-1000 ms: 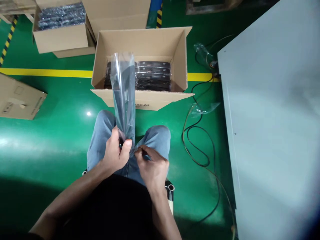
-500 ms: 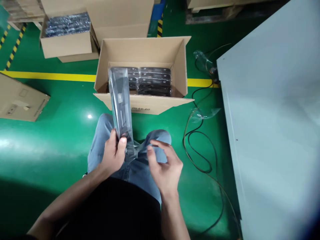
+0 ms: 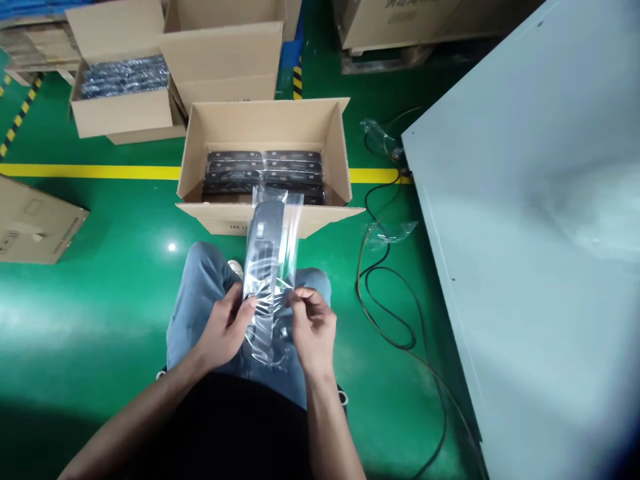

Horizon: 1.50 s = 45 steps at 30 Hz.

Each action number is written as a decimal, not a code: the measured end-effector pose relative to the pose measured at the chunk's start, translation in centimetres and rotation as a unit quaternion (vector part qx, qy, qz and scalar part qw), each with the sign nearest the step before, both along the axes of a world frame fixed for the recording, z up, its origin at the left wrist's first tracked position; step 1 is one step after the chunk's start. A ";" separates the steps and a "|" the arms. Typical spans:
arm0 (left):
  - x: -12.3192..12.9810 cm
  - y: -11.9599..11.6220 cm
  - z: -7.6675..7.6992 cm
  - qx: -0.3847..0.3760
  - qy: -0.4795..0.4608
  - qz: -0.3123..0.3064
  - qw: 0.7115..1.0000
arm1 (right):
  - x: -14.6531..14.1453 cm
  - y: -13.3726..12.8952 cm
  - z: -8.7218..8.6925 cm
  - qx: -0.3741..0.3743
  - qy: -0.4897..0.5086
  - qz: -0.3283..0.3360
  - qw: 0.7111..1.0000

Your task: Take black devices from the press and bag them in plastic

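A long dark part in a clear plastic bag (image 3: 263,253) is held upright over my lap. My left hand (image 3: 227,328) grips its left edge, thumb on the front. The fingers of my right hand (image 3: 314,328) are pinched on the loose right edge of the bag. Just beyond stands an open cardboard box (image 3: 270,123), whose front flap is partly covered by the bag's top. Inside it, wrapped dark parts (image 3: 294,167) lie in two columns.
At the back left is an open box (image 3: 123,115) of wrapped items. A closed carton (image 3: 37,220) sits at the left. Black cables (image 3: 400,270) and plastic scraps (image 3: 395,232) lie on the floor beside a large grey panel (image 3: 500,200) on the right.
My right hand has closed on the bag's edge. The bagged part has moved right and nearer to me, its plastic spread out to the right. The view has shifted.
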State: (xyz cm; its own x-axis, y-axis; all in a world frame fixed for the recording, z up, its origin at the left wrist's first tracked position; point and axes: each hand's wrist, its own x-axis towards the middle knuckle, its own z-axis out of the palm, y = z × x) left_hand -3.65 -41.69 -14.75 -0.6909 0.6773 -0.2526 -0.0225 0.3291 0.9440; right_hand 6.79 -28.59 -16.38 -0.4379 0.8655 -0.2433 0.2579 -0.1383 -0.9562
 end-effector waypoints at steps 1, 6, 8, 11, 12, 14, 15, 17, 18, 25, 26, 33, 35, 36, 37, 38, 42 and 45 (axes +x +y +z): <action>-0.1 0.0 0.0 0.002 -0.002 0.000 1.000 | 0.0 0.2 0.0 -0.006 0.011 -0.001 1.000; 0.4 -0.3 -0.2 0.036 -0.091 -0.042 0.994 | -0.7 1.6 1.0 0.037 -0.007 0.049 0.998; 0.7 -0.4 -0.6 0.042 -0.155 -0.048 0.986 | -1.0 1.8 1.6 0.074 -0.023 0.069 0.995; 0.9 -0.1 -1.3 0.053 -0.208 0.012 0.977 | -1.1 1.3 2.3 0.127 -0.020 0.066 0.990; 0.9 0.1 -1.4 0.066 -0.210 0.031 0.975 | -1.0 0.9 2.6 0.136 -0.014 0.068 0.988; 1.0 0.9 -1.3 0.093 -0.191 0.056 0.976 | -0.9 0.4 3.0 0.139 0.000 0.087 0.986; 1.1 1.3 -1.1 0.097 -0.177 0.063 0.977 | -0.8 0.2 3.2 0.129 0.005 0.099 0.987; 1.1 1.9 -0.7 0.085 -0.167 0.080 0.979 | -0.6 0.3 3.7 0.082 0.008 0.115 0.990; 0.9 2.0 -0.5 0.077 -0.181 0.083 0.977 | -0.5 0.5 3.9 0.046 0.007 0.113 0.993; -1.5 0.3 -0.3 0.110 -0.451 0.026 0.885 | 0.6 3.1 4.0 -0.175 0.045 0.025 0.983; -1.8 0.1 -0.4 0.112 -0.460 0.022 0.881 | 0.8 3.3 3.9 -0.179 0.043 0.029 0.982; -3.0 0.1 -1.3 0.048 -0.381 0.066 0.921 | 1.4 4.5 2.5 -0.132 0.014 0.069 0.989; -3.4 0.0 -1.8 0.058 -0.371 0.069 0.924 | 1.3 5.1 2.2 -0.134 0.017 0.065 0.989; -3.6 -0.1 -2.1 0.067 -0.374 0.071 0.922 | 1.3 5.4 2.1 -0.136 0.017 0.062 0.989; -3.8 -0.1 -2.3 0.075 -0.382 0.071 0.918 | 1.2 5.7 2.1 -0.138 0.018 0.058 0.989; -4.1 0.0 -2.5 0.078 -0.390 0.072 0.915 | 1.0 6.0 2.1 -0.137 0.017 0.055 0.989; -5.9 1.6 -3.0 0.074 -0.402 0.057 0.911 | 0.6 7.3 1.5 -0.065 -0.005 0.046 0.997; -9.1 4.7 -2.9 0.086 -0.365 0.050 0.926 | 1.1 8.5 0.3 -0.014 -0.035 0.001 0.999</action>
